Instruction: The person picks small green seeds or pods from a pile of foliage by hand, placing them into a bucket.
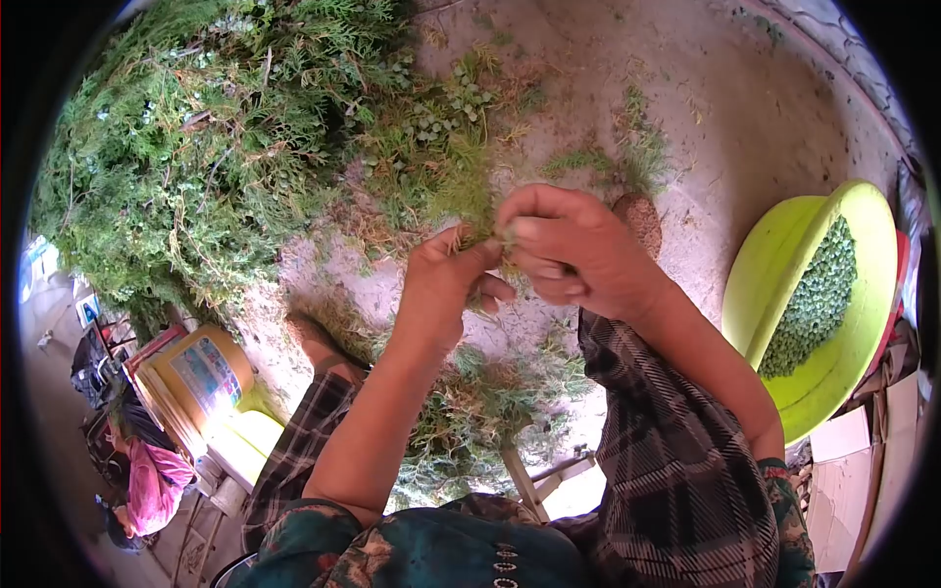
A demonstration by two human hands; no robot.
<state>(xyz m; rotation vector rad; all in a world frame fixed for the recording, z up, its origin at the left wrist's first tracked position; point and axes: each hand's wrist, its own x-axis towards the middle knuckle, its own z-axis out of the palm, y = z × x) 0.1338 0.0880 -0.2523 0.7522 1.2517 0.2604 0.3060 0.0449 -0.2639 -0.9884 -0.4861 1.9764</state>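
Note:
My left hand (449,282) is closed, with thumb and fingers pinching a feathery evergreen sprig (469,191) that points up and away from me. Close against it, my right hand (578,250) is pinched at the base of the sprig. A small greenish bit shows at its fingertips, too small to name. To the right, a yellow-green basin (774,240) stands tilted in view and holds a heap of small green cones (816,304).
A big pile of cut evergreen branches (196,147) fills the upper left. Loose clippings (490,392) lie on the floor between my feet. A yellow bucket (201,372) stands at left, near another person in pink (157,485). Cardboard (848,470) lies below the basin.

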